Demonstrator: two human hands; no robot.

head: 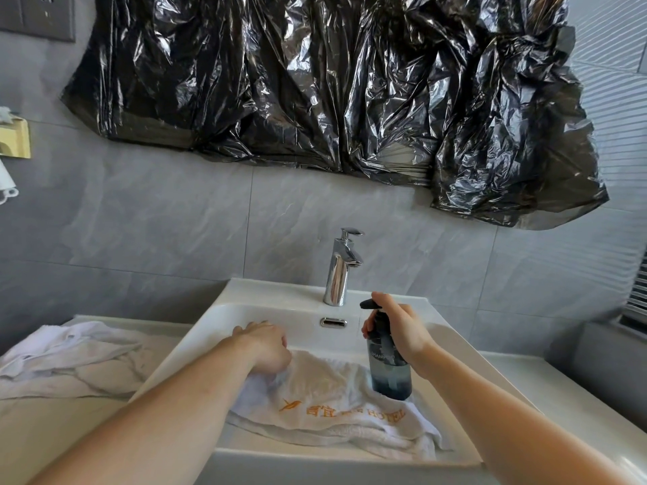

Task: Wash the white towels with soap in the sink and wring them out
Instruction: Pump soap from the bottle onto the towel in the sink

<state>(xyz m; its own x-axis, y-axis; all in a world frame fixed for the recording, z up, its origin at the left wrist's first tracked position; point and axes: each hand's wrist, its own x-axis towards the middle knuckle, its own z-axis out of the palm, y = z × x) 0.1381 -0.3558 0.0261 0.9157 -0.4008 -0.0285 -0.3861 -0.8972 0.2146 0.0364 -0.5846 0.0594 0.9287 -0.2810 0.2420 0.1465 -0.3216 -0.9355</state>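
A hotel bathroom is showing here: a white ceramic sink (224, 309) with a chrome faucet (339, 271) is sitting at lower centre against grey wall tiles (157, 218), and a white towel (336, 414) in the basin is bearing orange "HOTEL" lettering.

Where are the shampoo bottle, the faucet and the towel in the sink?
shampoo bottle (389, 374): head view, on its blue body.
faucet (338, 276): head view, on its chrome column.
towel in the sink (336, 397): head view, above the orange lettering.

Towel (336, 411) and bottle (388, 365) filling basin (210, 330) under faucet (339, 271).
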